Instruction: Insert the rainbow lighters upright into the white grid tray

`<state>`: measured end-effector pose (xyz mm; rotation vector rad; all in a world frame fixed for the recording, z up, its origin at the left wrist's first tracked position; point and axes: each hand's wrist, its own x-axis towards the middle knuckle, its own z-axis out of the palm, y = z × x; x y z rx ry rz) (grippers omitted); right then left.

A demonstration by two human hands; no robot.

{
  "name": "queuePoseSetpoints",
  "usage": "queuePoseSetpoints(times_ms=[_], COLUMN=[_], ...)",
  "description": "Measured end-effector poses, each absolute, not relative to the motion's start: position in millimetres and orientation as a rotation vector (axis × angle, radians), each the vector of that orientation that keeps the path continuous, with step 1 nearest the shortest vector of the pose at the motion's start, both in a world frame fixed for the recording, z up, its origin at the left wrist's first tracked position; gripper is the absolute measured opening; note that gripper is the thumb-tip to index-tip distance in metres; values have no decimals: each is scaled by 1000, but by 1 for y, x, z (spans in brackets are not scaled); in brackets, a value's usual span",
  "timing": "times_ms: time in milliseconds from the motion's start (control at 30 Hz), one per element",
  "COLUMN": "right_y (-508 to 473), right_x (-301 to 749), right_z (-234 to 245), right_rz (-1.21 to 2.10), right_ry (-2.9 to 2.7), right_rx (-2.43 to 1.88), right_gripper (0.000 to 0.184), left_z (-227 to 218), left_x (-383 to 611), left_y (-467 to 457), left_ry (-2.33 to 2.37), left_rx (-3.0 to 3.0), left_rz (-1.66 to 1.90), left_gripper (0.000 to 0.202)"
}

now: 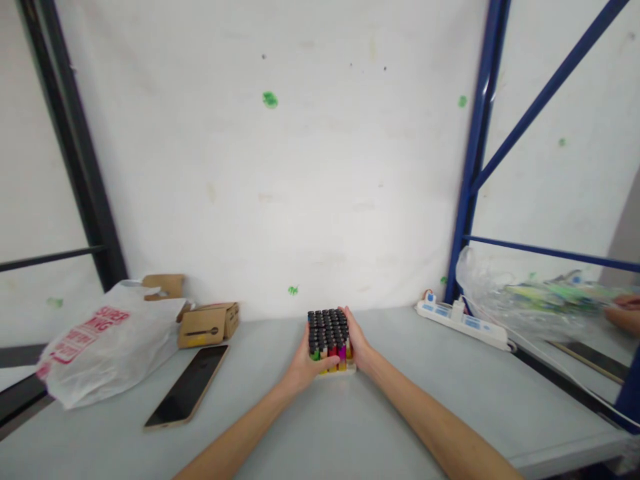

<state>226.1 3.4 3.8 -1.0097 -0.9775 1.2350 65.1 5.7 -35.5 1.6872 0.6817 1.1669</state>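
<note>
A block of lighters [329, 333] with black tops and bright coloured bodies stands upright on the grey table [380, 427], packed in tight rows. A pale tray edge [337, 371] shows beneath them. My left hand [305, 363] is wrapped around the left side, with its thumb lying across the front of the lighters. Against the right side presses my right hand [359, 343], its fingers reaching toward the back corner. The undersides of both hands' fingers are partly hidden by the block.
On the left lie a phone [189, 387], a small cardboard box [207, 325] and a white plastic bag [117, 343]. A power strip [463, 323] sits at the back right by the blue frame [470, 187]. Beyond it, another person's hand [625, 312] is near clear plastic wrapping [500, 293].
</note>
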Motion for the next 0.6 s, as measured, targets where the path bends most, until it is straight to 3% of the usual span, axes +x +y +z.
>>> queuePoseSetpoints(times_ms=[133,300,400,500,600], right_y=[5,9,8,4,2], right_x=[227,242,276,316,339], right_z=[4,-3,-13,-22,-25], right_rz=[1242,1137,898,858,853], right_ry=[-980,-1032,-1093,-1024,-981], right_rx=[-1011,-1047,-1148,-1215,-1269], right_gripper=[79,79,72,60,48], left_z=[-34,-22,-13,-2,8], left_x=[68,58,10,-65,-129], left_y=[6,-2,-14,-32,-45], left_ry=[662,675,1142,1714,2325], left_rx=[1675,1749,1968,2244,2315], left_rz=[1182,1102,1106,1025,630], left_gripper=[139,132,138,108,83])
